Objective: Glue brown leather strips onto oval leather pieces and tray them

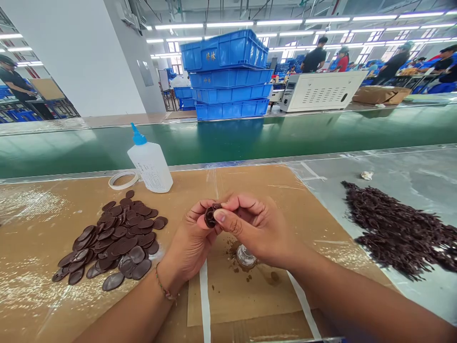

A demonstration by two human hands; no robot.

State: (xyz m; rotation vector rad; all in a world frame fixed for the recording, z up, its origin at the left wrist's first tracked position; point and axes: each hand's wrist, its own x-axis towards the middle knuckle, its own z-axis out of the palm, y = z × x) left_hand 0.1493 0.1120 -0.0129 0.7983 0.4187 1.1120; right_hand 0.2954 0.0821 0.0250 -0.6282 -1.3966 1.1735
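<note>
Item: one small dark rolled piece (211, 215), held above the cardboard (43, 228) between my hands; its make-up is partly hidden, perhaps an oval wrapped with strands. Item: my left hand (189, 238) and right hand (253, 228), fingers curled, both pinching it. Nearest below: a small glass jar (246, 256). Left on the cardboard: a pile of dark ovals (114, 243), a squeeze bottle (150, 164), a tape roll (123, 180). Left at right, beyond the cardboard: a large heap of dark strands (396, 228).
</note>
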